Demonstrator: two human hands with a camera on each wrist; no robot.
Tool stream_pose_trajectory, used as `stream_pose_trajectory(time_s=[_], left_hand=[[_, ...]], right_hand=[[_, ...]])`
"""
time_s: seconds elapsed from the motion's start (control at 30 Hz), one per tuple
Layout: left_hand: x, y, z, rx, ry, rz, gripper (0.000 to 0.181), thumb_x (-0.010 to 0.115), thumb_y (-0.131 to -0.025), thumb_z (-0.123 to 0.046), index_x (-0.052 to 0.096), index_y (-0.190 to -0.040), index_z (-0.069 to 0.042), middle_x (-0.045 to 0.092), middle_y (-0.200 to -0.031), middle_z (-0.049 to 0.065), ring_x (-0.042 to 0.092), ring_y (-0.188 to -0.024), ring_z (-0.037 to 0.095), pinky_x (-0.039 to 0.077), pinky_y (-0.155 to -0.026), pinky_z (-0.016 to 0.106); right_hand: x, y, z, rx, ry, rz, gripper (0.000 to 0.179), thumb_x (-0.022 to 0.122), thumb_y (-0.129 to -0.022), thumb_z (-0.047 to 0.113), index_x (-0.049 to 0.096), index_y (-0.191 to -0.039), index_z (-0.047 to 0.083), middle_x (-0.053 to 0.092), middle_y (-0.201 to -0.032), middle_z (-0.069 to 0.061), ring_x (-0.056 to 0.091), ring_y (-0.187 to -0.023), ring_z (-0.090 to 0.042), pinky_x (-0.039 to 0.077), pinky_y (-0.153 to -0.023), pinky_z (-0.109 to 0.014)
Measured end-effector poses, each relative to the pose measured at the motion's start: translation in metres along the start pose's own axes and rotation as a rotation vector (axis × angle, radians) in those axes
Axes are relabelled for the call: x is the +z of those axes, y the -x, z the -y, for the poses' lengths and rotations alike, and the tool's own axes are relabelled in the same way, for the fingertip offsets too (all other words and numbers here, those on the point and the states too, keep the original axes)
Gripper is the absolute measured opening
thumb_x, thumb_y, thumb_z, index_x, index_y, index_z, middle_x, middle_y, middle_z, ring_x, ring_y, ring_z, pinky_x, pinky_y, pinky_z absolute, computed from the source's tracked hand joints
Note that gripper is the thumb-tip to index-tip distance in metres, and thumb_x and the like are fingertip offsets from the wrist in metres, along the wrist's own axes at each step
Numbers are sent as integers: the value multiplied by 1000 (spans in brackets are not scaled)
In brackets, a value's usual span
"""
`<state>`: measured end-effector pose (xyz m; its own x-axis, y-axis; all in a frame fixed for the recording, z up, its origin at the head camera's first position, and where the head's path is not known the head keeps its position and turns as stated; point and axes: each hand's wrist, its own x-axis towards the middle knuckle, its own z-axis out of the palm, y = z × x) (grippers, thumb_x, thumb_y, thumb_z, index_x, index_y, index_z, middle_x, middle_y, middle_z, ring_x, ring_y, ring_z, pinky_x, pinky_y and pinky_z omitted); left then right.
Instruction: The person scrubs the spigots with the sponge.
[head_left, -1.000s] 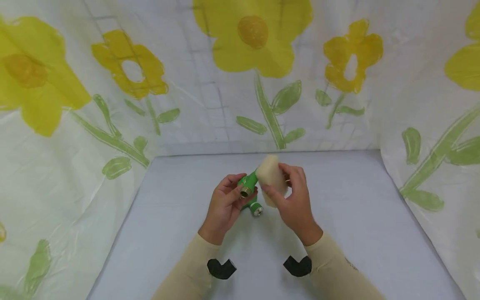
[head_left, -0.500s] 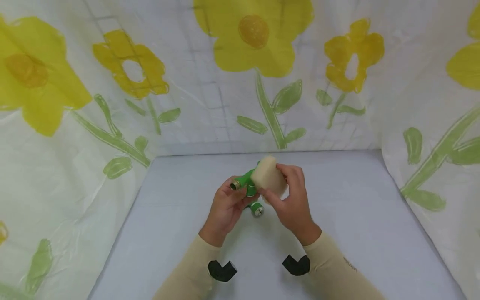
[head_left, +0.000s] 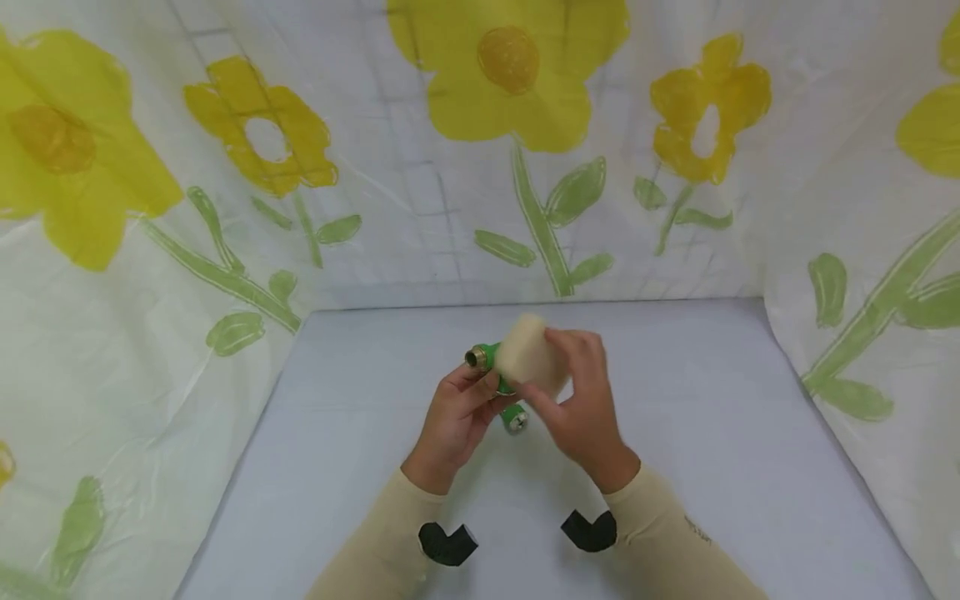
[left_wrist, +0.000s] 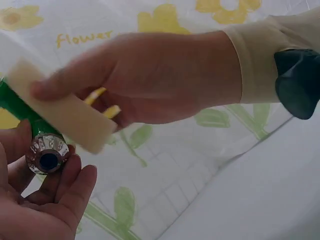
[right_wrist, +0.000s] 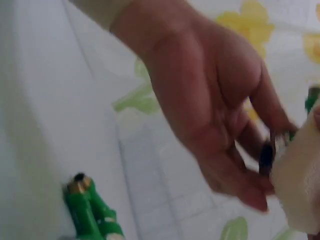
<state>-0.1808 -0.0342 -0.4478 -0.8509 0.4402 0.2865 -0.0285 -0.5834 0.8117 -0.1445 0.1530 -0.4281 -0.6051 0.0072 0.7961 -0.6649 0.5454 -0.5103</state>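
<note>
The sponge (head_left: pixel 532 358), pinched by the right hand (head_left: pixel 585 404), is slanted lengthwise along the pipe (left_wrist: pixel 17 104) gripped by the left hand (head_left: pixel 456 418).

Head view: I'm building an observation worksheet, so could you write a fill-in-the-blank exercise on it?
Apart from its metal parts, the fitting in the left hand is ____.
The hand gripping the cream block is the person's ____ one.
The large painted flower at top centre has ____ petals.
Missing words: green; right; yellow.
</note>
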Motion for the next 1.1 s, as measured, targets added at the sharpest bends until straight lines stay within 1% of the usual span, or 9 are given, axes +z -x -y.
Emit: stream_pose_trajectory(time_s=[0.17, 0.23, 0.43, 0.67, 0.73, 0.87, 0.93, 1.0, 1.1], left_hand=[[0, -1, 6, 8, -24, 64, 28, 75, -101, -47, 79, -118, -26, 69, -99, -7, 62, -89, 7, 55, -77, 23], [1, -1, 5, -11, -27, 62, 28, 75, -102, -45, 80, -120, -24, 71, -104, -4, 66, -95, 9, 58, -85, 26], [3, -2, 1, -47, 13, -41, 20, 70, -110, -16, 79, -127, -12, 74, -119, 12, 74, -110, 23, 58, -101, 48], [1, -2, 1, -71, -58, -27, 26, 78, -103, -41, 81, -120, -22, 71, -110, -2, 66, -96, 11, 58, -84, 27], [0, -2, -1, -64, -47, -21, 25, 76, -105, -38, 80, -123, -20, 73, -111, 0, 68, -100, 14, 60, -88, 30], [-2, -3, -6, -50, 18, -45, 25, 68, -111, -20, 77, -132, -10, 76, -117, 11, 74, -109, 22, 59, -100, 45], [-2, -3, -7, -56, 40, -62, 24, 66, -112, -17, 76, -132, -8, 76, -116, 14, 76, -108, 25, 59, -99, 47], [-3, -3, -6, -69, 21, -73, 22, 66, -112, -17, 77, -130, -11, 76, -116, 10, 75, -105, 21, 61, -97, 41], [-3, -2, -2, -90, -35, -70, 17, 68, -111, -24, 80, -122, -18, 74, -108, 2, 70, -93, 14, 60, -85, 28]], right_hand=[[4, 1, 14, -230, 15, 92, 58, 75, -105, 42, 63, -142, -1, 57, -129, -22, 53, -116, -42, 50, -93, -53], [0, -1, 9, -202, 42, 50, 56, 79, -103, 37, 64, -140, -2, 56, -126, -22, 52, -114, -43, 49, -92, -54], [-12, -2, -16, 35, 81, -43, 70, 94, -80, 4, 63, -142, 0, 54, -127, -22, 51, -120, -42, 49, -90, -58], [0, -2, -4, -172, 36, 94, 61, 86, -98, 32, 63, -143, -1, 55, -126, -24, 51, -114, -44, 50, -90, -56], [-2, -5, -6, -164, 51, 72, 60, 88, -97, 29, 63, -143, 0, 55, -125, -23, 51, -114, -44, 50, -89, -56], [-8, -5, -23, 1, 96, -34, 68, 96, -80, 3, 64, -140, -1, 55, -123, -22, 52, -116, -43, 50, -88, -58], [-8, -2, -27, 59, 91, -45, 69, 96, -79, 1, 64, -140, -1, 55, -124, -22, 53, -117, -41, 51, -88, -57], [-6, 1, -25, 39, 66, 1, 66, 96, -84, 9, 63, -141, -1, 55, -125, -21, 53, -118, -39, 51, -89, -56], [-1, 3, -16, -78, 18, 95, 63, 91, -94, 30, 63, -143, 0, 56, -127, -21, 53, -117, -40, 51, -91, -56]])
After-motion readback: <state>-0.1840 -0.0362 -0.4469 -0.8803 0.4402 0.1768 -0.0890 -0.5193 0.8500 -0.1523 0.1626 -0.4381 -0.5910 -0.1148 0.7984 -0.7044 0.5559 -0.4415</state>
